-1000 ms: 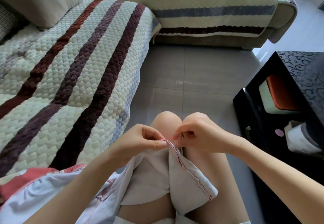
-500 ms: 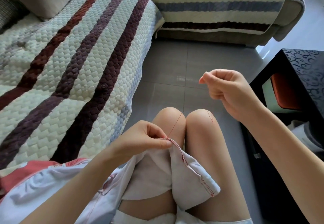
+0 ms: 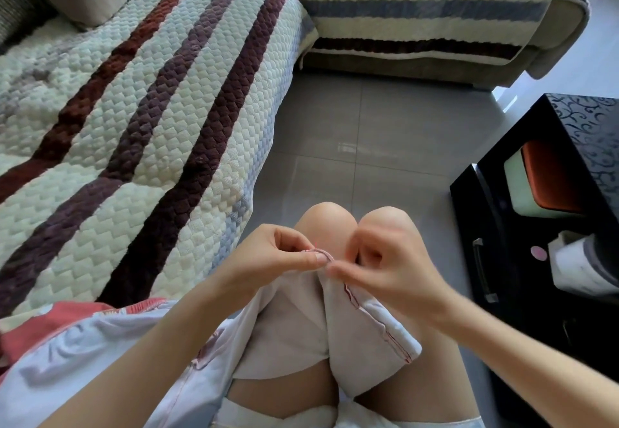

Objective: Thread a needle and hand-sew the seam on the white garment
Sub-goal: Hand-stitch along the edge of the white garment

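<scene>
Now: setting the next stitch at the seam's far end.
The left hand [image 3: 284, 257] pinches the folded edge of the white garment [image 3: 288, 327], which drapes over the lap at near centre. Just to its right, the right hand [image 3: 385, 273] curls its fingers at the red seam [image 3: 351, 297] (too blurred to tell whether they grip a needle). My judgement: hold the fold taut, enter close beside the previous stitch, and draw the thread gently to avoid puckering.
</scene>
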A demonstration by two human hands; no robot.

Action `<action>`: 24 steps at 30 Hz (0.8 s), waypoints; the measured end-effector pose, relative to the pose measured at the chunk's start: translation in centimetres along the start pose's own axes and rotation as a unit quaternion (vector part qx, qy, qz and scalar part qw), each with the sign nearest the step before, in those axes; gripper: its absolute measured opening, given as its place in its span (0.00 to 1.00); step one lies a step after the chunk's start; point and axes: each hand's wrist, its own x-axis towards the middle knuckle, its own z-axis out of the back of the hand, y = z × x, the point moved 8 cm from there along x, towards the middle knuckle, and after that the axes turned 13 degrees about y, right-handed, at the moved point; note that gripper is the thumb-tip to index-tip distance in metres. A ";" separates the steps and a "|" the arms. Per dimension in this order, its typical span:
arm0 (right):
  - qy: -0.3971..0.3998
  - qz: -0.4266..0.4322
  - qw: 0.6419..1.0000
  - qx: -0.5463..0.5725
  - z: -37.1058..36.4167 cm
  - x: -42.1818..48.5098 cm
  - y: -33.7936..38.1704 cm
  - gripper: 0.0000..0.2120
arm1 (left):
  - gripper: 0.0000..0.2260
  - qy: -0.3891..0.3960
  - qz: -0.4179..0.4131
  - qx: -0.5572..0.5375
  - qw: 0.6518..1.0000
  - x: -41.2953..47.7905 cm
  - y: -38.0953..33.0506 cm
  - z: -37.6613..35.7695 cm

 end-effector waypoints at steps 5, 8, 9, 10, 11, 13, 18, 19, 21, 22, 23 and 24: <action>0.023 -0.006 0.985 -0.173 -2.9 -3.5 -0.7 0.14 | 0.05 -0.002 0.014 -0.008 1.000 0.2 0.2 0.2; 0.065 0.009 0.981 -0.183 -3.1 -4.2 -1.3 0.13 | 0.05 0.010 0.010 -0.014 1.000 0.2 -0.1 0.1; 0.083 0.006 0.978 -0.190 -2.9 -4.4 -1.5 0.12 | 0.04 0.010 0.009 -0.013 1.000 0.2 -0.1 0.2; 0.105 -0.009 0.975 -0.195 -2.6 -4.6 -1.7 0.11 | 0.03 0.010 0.010 -0.010 1.000 0.2 0.0 0.3; 0.129 -0.031 0.972 -0.194 -2.1 -4.9 -2.0 0.11 | 0.03 0.012 0.011 -0.005 1.000 0.2 0.0 0.3; 0.193 -0.053 0.967 -0.157 -0.9 -5.2 -2.4 0.14 | 0.03 0.027 0.012 0.010 1.000 0.1 -0.1 0.2; 0.296 -0.182 0.909 0.232 2.9 -7.8 -2.8 0.25 | 0.02 0.144 0.018 0.054 0.988 -0.2 -0.5 -2.7; 0.299 -0.215 0.899 0.238 3.1 -8.0 -3.6 0.26 | 0.02 0.147 0.020 0.062 0.987 0.0 -0.4 -3.1; 0.289 -0.232 0.919 0.134 3.1 -7.4 -5.2 0.20 | 0.01 0.135 0.026 0.075 0.988 0.6 -0.1 -3.4; 0.264 -0.214 0.940 0.019 3.3 -6.7 -6.0 0.17 | 0.02 0.129 0.029 0.078 0.988 0.9 0.0 -3.5; 0.219 -0.191 0.953 -0.083 3.8 -6.0 -6.2 0.13 | 0.03 0.122 0.032 0.079 0.989 1.1 0.2 -3.5; 0.177 -0.178 0.960 -0.126 4.2 -5.5 -6.0 0.12 | 0.03 0.118 0.035 0.077 0.989 1.3 0.3 -3.5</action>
